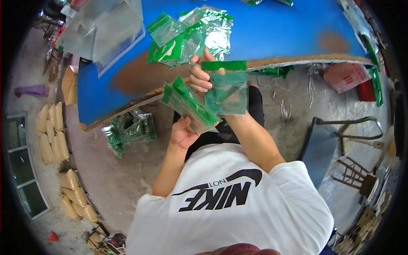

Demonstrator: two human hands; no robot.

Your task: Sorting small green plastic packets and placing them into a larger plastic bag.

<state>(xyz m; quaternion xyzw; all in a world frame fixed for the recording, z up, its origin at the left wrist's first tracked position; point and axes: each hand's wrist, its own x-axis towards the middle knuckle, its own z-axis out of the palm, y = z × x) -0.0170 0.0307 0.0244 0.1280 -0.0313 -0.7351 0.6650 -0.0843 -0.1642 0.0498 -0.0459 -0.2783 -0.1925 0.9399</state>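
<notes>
In my left hand (183,132) is a small stack of clear plastic bags with green bands (187,104), gripped at its lower edge and tilted. Above it, my right hand (200,75) is closed on the left side of a single clear plastic bag with a green top strip (227,95); its fingers curl in view, and part of the hand lies behind the bag. Both hands are at the near edge of the blue table (272,29). Just beyond them, a loose pile of similar green-and-clear bags (199,36) lies on the tabletop.
A translucent plastic box (114,38) stands at the table's left. More green bags (131,127) lie below the table edge at left. On the right are a pink bag (346,77), a blue folding chair (321,148) and a wooden stool (359,176). Filled sacks (53,136) line the left wall.
</notes>
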